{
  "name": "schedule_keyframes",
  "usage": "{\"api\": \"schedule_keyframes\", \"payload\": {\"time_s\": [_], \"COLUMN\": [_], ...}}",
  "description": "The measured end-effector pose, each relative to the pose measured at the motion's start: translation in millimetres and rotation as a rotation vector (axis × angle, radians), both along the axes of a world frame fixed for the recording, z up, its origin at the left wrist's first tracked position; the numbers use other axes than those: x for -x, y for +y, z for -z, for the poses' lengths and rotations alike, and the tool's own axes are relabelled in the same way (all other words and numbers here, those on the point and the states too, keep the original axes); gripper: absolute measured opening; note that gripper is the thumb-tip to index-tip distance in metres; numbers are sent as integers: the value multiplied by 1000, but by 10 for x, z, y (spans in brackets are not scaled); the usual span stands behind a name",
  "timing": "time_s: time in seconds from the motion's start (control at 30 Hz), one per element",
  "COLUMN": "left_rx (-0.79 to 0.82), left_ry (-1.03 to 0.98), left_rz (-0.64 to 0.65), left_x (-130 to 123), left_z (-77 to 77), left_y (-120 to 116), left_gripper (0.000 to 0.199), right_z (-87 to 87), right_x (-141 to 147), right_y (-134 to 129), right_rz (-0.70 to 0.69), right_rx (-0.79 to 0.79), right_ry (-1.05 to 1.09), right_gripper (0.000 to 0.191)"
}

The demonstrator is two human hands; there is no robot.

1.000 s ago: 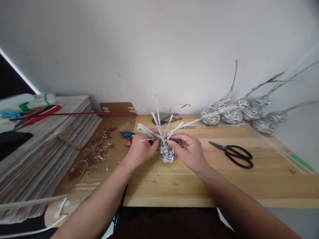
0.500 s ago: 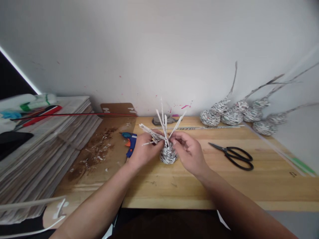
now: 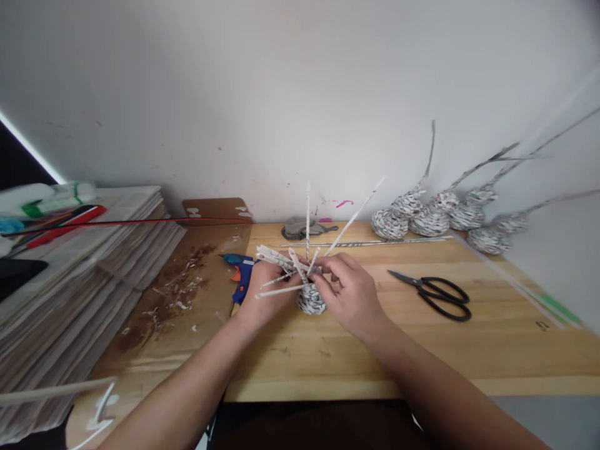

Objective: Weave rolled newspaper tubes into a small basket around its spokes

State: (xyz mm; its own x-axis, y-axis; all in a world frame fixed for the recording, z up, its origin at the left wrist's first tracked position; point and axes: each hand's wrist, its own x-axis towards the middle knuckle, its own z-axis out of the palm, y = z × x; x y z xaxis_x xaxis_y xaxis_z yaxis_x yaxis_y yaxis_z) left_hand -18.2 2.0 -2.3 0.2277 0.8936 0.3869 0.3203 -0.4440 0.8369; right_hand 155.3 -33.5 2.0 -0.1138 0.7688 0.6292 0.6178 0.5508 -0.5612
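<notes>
A small woven newspaper gourd (image 3: 311, 301) stands on the wooden table, with rolled paper strips (image 3: 344, 226) fanning out of its top. From the left, my left hand (image 3: 269, 290) is closed around the upper part of the gourd and the bases of several strips; its fingertips are partly hidden. On the other side, my right hand (image 3: 349, 290) pinches at the strips by the rim, thumb and forefinger together. Behind my left hand lies a blue hot glue gun (image 3: 242, 282). Black-handled scissors (image 3: 434, 295) rest to the right of my right hand.
Several finished paper gourds (image 3: 429, 220) with twig stems line the wall at the back right. A long paper rod (image 3: 389, 242) and a grey cloth-like item (image 3: 302, 227) lie at the back. Stacked newspapers (image 3: 126, 244) and scrap-strewn cardboard (image 3: 187, 312) occupy the left.
The strips have shifted: one now leans far up to the right, another points low to the left over my left hand. My right fingers have moved in over the gourd's top. The view has shifted slightly.
</notes>
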Motion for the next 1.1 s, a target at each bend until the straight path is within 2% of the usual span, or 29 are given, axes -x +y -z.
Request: {"api": "schedule_keyframes", "payload": {"time_s": [0.1, 0.27, 0.4, 0.57, 0.67, 0.77, 0.87, 0.97, 1.1], "left_rx": [13, 79, 38, 35, 31, 39, 14, -44, -186], "left_ry": [-11, -26, 43, -17, -24, -28, -43, 44, 184], "left_rz": [12, 76, 33, 50, 86, 114, 74, 36, 74], "left_x": [-12, -21, -20, -12, -18, -34, -27, 14, 59], "left_z": [-21, -87, -92, -98, -103, -78, -29, 8, -2], "left_y": [-4, 0, -8, -29, -27, -19, -18, -21, -29], "left_gripper": [12, 13, 15, 10, 12, 13, 11, 12, 12], "right_z": [-9, -42, -85, -104, -103, -101, -92, -71, -32], "right_x": [-28, -29, -13, -17, -52, -90, -107, -102, -84], "right_y": [-5, -29, -54, -76, -52, -2, 49, 88, 129], "right_rz": [51, 93, 145, 196, 145, 98, 44, -8, -70], "right_rx": [-86, -153, -188, -207, -123, -17, 127, 291, 478], "right_ry": [-161, -286, -317, -289, -303, -230, -79, 99, 344], "right_gripper": [13, 18, 16, 15, 22, 24, 18, 16, 17]}}
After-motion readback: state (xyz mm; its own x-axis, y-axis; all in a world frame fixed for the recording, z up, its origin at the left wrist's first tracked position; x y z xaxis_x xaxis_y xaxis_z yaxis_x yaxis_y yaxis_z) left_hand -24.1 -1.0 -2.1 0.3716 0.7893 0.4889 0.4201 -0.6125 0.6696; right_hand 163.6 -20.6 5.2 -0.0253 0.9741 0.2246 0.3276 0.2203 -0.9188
